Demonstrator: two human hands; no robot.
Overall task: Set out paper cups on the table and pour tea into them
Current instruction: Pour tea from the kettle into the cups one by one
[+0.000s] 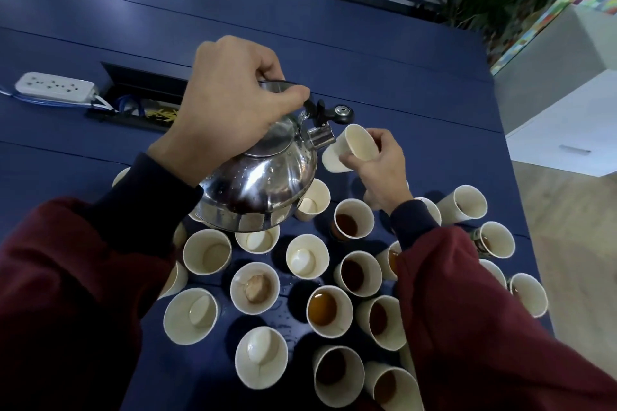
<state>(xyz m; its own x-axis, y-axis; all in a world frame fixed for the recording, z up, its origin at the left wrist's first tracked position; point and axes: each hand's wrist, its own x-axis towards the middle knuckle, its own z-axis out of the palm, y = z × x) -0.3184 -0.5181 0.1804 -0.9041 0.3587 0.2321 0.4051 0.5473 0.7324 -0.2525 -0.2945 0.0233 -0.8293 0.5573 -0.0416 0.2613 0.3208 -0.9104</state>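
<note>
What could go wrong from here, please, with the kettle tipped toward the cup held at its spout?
1. The right hand holds the paper cup tilted beside the spout of the kettle, which the left hand grips; tea may miss the cup and run over that hand.
2. The right sleeve lies across crowded filled cups; a shift could topple one.
3. Drops already wet the table, which also carries a power strip; a larger spill might reach it.

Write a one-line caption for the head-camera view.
Left hand tilts a steel kettle toward a paper cup held by the right hand over a blue table.
</note>
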